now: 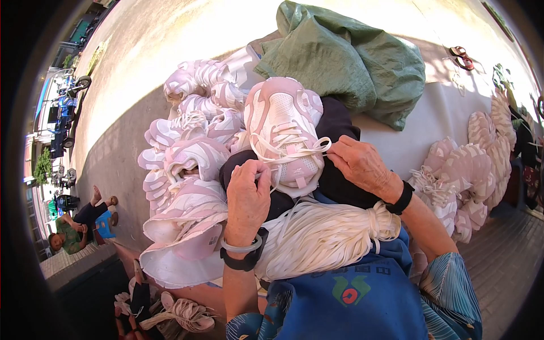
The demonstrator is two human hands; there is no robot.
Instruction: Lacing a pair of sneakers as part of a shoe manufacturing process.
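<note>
A pink-and-white sneaker [286,122] rests across my dark-trousered thighs, its toe pointing away from me. Cream shoelaces [294,152] are threaded through its eyelets, with loose loops crossing over the tongue. My right hand [365,169] pinches a loop of lace at the shoe's right side. On the other side, my left hand [248,195] has its thumb and forefinger closed on lace, though the fingertips are partly hidden. Below the shoe, a thick bundle of cream shoelaces [326,238] lies on my lap over a blue apron [351,292].
Pink-and-white shoe uppers [190,153] are heaped at my left, and more [456,175] are piled at right. A green woven sack [351,62] sits beyond my knees. Another person [79,229] sits far left; more bundled pieces [187,314] lie lower left.
</note>
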